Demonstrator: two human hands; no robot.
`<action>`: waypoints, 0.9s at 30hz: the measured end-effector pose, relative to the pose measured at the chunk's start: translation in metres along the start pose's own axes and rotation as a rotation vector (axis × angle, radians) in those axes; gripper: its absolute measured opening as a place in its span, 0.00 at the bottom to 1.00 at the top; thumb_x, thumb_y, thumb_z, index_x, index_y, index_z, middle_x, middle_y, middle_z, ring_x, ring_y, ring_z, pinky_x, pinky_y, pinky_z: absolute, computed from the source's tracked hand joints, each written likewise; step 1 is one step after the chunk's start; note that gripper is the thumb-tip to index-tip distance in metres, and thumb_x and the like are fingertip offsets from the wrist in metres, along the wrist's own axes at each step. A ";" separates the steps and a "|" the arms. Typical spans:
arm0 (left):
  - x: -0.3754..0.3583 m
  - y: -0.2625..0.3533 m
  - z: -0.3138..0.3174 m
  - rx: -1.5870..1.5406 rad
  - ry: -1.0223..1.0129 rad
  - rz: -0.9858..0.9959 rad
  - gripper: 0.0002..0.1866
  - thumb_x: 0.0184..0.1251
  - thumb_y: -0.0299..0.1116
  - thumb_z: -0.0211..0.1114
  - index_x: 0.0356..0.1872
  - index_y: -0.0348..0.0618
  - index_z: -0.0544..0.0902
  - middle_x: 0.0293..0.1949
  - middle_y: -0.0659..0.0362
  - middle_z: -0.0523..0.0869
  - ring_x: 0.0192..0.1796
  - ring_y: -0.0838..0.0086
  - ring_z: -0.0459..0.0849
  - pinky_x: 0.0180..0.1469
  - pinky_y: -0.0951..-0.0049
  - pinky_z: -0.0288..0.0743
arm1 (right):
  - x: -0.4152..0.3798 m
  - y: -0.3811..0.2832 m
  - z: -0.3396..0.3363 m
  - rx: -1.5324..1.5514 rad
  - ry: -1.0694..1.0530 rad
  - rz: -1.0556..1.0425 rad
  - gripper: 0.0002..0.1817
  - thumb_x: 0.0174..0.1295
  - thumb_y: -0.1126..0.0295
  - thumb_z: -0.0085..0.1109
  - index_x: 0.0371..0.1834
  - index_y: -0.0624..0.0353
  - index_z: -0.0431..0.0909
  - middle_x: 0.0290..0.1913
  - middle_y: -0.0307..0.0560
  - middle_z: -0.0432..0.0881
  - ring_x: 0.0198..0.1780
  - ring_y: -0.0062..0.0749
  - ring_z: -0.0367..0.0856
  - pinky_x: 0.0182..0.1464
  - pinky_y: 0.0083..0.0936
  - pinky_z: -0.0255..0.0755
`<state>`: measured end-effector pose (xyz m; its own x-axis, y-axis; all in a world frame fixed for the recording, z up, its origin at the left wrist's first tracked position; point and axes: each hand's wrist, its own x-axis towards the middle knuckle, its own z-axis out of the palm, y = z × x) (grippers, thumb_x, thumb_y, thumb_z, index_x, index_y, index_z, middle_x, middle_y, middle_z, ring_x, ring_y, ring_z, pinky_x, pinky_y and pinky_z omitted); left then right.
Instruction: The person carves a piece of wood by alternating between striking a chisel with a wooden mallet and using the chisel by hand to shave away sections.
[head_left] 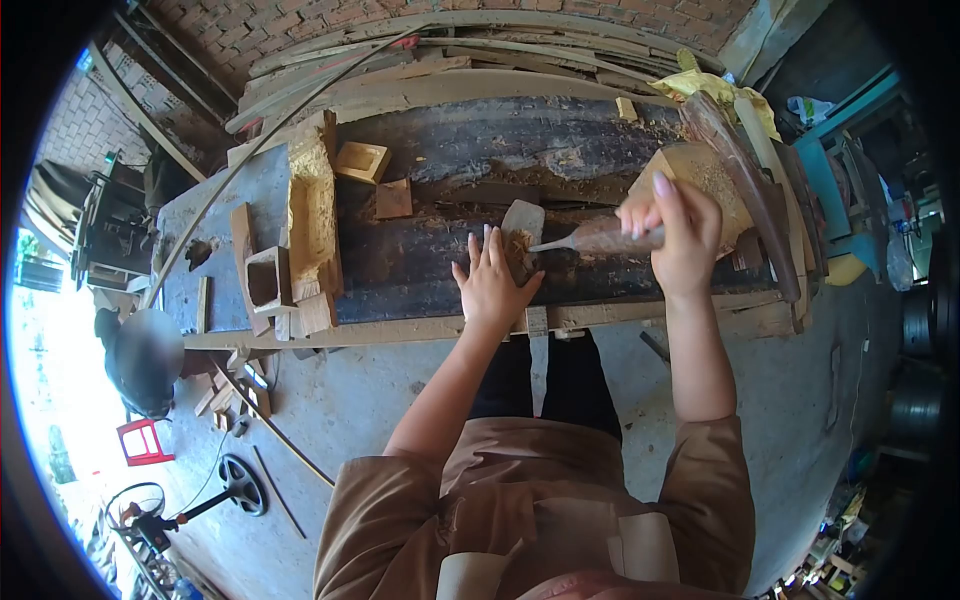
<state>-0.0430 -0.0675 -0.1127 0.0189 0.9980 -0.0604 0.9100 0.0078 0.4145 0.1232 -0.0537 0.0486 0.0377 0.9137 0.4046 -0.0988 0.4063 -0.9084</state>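
Note:
My right hand (683, 228) is wrapped round the wooden handle of a chisel (597, 238). Its metal blade points left, and the tip meets a small block of wood (523, 220) on the workbench. Pale shavings lie where the tip touches, and the block looks hollowed there. With fingers stretched out, my left hand (492, 283) lies flat against the left side and near end of that block, close to the chisel tip. Part of the block is hidden under this hand. A flat strip (538, 350) sticks out over the bench's front edge, below the left hand.
The dark, worn workbench (430, 250) carries a long carved wood piece (312, 215), a hollow square block (268, 278) and a shallow wooden box (362, 162) on the left. A rounded wood block (740, 195) stands at right. Another person (140, 365) is at far left, near a fan (140, 515).

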 end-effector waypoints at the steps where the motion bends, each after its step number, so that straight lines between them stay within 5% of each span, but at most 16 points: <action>1: 0.000 0.000 0.000 0.001 0.000 0.004 0.49 0.48 0.60 0.62 0.65 0.40 0.53 0.66 0.52 0.59 0.70 0.59 0.50 0.64 0.43 0.47 | 0.010 0.002 0.002 -0.022 -0.021 0.029 0.22 0.64 0.67 0.49 0.11 0.62 0.65 0.14 0.44 0.70 0.18 0.26 0.71 0.27 0.23 0.66; 11: 0.001 0.001 -0.002 -0.007 -0.024 0.004 0.50 0.48 0.60 0.62 0.65 0.39 0.52 0.66 0.52 0.58 0.71 0.59 0.48 0.65 0.44 0.48 | 0.082 0.037 -0.002 0.105 -0.047 0.187 0.20 0.61 0.62 0.53 0.14 0.59 0.64 0.14 0.43 0.67 0.20 0.29 0.69 0.30 0.27 0.66; 20: 0.000 -0.001 0.000 -0.049 -0.018 0.015 0.50 0.48 0.61 0.61 0.66 0.39 0.53 0.66 0.52 0.59 0.70 0.60 0.49 0.65 0.45 0.47 | 0.073 0.047 -0.018 0.123 0.490 0.241 0.19 0.57 0.62 0.59 0.15 0.59 0.65 0.14 0.43 0.67 0.16 0.29 0.69 0.23 0.25 0.66; 27: 0.000 -0.001 0.000 -0.059 0.001 -0.005 0.48 0.49 0.59 0.62 0.66 0.40 0.53 0.67 0.54 0.58 0.70 0.60 0.51 0.65 0.44 0.47 | 0.032 0.041 -0.046 0.450 0.221 0.174 0.19 0.60 0.62 0.50 0.13 0.59 0.63 0.13 0.46 0.65 0.19 0.32 0.66 0.29 0.31 0.64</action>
<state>-0.0439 -0.0674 -0.1126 0.0142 0.9980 -0.0617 0.8841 0.0163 0.4671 0.1656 -0.0081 0.0196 0.1868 0.9665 0.1760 -0.5375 0.2506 -0.8052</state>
